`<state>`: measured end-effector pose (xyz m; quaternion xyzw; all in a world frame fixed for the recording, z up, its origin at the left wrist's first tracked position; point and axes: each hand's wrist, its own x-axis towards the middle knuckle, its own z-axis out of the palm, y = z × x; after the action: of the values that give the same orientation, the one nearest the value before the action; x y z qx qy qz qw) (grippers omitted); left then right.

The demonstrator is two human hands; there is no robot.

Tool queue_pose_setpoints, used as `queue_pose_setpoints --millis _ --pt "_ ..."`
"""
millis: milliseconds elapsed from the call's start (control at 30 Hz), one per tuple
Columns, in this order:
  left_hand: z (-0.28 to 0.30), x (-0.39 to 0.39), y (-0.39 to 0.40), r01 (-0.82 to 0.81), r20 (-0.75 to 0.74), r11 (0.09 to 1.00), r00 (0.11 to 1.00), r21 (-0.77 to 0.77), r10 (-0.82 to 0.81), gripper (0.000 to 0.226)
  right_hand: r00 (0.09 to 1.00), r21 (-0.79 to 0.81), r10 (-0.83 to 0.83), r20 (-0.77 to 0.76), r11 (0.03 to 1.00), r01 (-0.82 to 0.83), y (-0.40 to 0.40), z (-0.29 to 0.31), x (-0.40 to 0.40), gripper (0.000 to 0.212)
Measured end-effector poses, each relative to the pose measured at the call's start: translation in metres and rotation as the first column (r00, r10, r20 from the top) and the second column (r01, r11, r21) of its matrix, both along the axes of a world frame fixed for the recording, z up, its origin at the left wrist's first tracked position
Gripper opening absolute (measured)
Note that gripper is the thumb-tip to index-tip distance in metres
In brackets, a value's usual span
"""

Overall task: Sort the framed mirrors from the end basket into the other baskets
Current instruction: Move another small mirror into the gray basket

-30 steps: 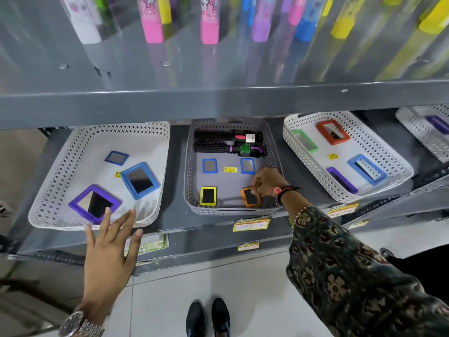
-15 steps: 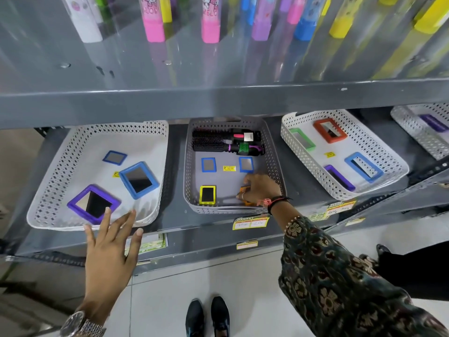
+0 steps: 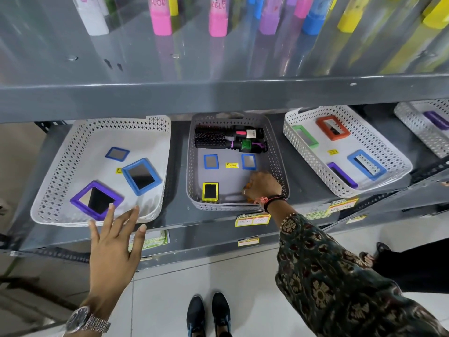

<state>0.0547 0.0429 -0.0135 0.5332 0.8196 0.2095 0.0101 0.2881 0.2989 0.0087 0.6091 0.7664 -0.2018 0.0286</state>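
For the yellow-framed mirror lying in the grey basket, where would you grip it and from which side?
Pinch the yellow-framed mirror across its two long frame edges, coming from above. It lies flat on the floor of the grey basket, close to the front wall, so a sideways approach looks blocked; the raised frame gives fingertips an edge and spares the glass.

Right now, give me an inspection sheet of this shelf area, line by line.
Surface: grey metal shelf carrying four perforated baskets in a row.
Job's things: grey basket holds two small blue mirrors, a yellow mirror and an orange mirror mostly hidden under the right hand; left white basket holds three mirrors; right white basket holds four.
Clutter: two hairbrushes at the grey basket's back; yellow price tags.
Grip: right hand down on the orange mirror, hold unclear; left hand open, empty, near the left white basket's front.
Cables: nothing seen.
Surroundings: coloured bottles on the shelf above; tiled floor, black shoes.
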Motion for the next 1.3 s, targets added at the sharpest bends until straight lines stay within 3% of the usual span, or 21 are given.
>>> queue_pose_setpoints --millis 367,500,600,767,967,1033,1133,1300 --pt "0.0 0.0 0.0 0.009 -0.005 1.0 1.0 -0.005 -0.009 0.056 0.999 -0.026 0.038 -0.03 0.999 -0.039 0.002 0.0 0.004 0.019" --pt "0.001 -0.001 -0.001 0.015 0.006 1.0 1.0 0.004 -0.015 0.057 0.998 -0.051 0.065 0.007 0.997 -0.064 0.003 0.005 0.005 0.028" --pt "0.009 -0.003 -0.006 -0.02 0.089 0.996 0.996 0.084 0.012 0.054 1.0 0.004 0.014 0.002 1.0 -0.014 0.01 0.018 0.005 0.045" --pt "0.022 -0.028 -0.02 -0.122 0.094 0.984 0.989 0.129 0.11 0.052 0.991 0.128 -0.002 -0.136 0.992 0.02 0.029 0.057 -0.022 0.028" --pt "0.015 -0.055 -0.033 -0.141 0.079 0.988 0.988 0.066 0.136 0.054 0.938 0.264 0.271 -0.216 0.941 -0.211 0.024 0.068 -0.116 0.011" --pt "0.012 -0.058 -0.037 -0.145 0.093 0.988 0.986 0.052 0.14 0.054 0.888 0.249 0.381 -0.258 0.914 -0.321 0.018 0.064 -0.154 0.021" --pt "0.008 -0.058 -0.04 -0.137 0.148 0.989 0.981 0.057 0.128 0.054 0.809 0.165 0.573 -0.131 0.817 -0.552 0.009 0.056 -0.208 0.02" --pt "0.007 -0.056 -0.041 -0.146 0.187 0.988 0.973 0.056 0.133 0.055 0.733 0.037 0.662 -0.159 0.745 -0.666 -0.009 0.022 -0.281 0.055"
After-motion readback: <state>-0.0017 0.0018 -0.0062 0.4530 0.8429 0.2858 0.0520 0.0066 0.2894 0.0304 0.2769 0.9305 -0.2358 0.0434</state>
